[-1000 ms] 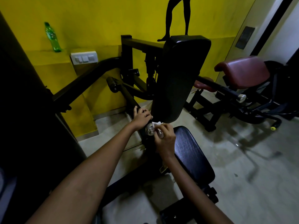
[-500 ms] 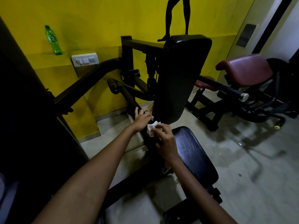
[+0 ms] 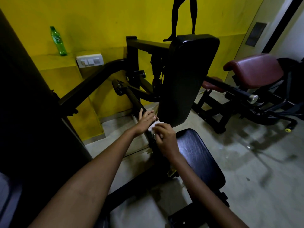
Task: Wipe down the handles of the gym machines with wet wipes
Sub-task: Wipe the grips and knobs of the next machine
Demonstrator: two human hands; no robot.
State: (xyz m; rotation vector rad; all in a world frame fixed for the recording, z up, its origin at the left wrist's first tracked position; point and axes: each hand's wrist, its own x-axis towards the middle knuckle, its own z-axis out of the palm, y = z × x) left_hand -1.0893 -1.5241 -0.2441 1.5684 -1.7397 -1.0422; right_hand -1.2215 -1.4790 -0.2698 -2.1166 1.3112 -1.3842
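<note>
Right now the job is to rub the wet wipe (image 3: pixel 154 125) all around the black handle bar (image 3: pixel 139 105) near the middle of the frame, just left of the tall black back pad (image 3: pixel 187 79). To do it well, the wipe should go round the whole bar, also underneath, and over the shiny metal end cap (image 3: pixel 154 135), with a firm push so the dirt comes off. The left hand (image 3: pixel 145 120) lies over the bar above the wipe; its fingers (image 3: pixel 148 114) are curled round the bar and hold it steady, I think. The right hand (image 3: pixel 165 137) sits just below, beside the black seat pad (image 3: pixel 197 155). Its fingers (image 3: pixel 162 127) are bent and pinch the white wipe against the end of the bar. Both hands are very close, almost touching. The wipe is bunched small, so opening it up a bit would likely clean more.
</note>
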